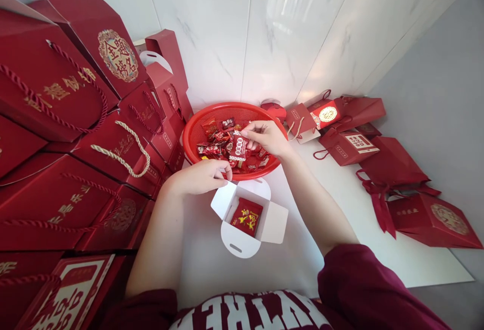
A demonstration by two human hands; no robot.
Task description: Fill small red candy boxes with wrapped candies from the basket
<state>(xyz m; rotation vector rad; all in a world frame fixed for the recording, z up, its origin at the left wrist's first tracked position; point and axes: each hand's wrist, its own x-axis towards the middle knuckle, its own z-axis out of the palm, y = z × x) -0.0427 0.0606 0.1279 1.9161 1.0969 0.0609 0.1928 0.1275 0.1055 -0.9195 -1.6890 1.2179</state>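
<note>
A red plastic basket stands on the white table and holds several wrapped red candies. Over the basket, my right hand pinches a red-and-white candy packet between fingertips. My left hand rests just in front of the basket, fingers curled on a flap of an open white-lined gift box. A red packet with gold print lies inside that box.
Stacked red gift boxes with rope handles fill the left side. More small red boxes and bags lie at the right, along with a larger flat box. White tiled wall behind. The table's edge runs at the right.
</note>
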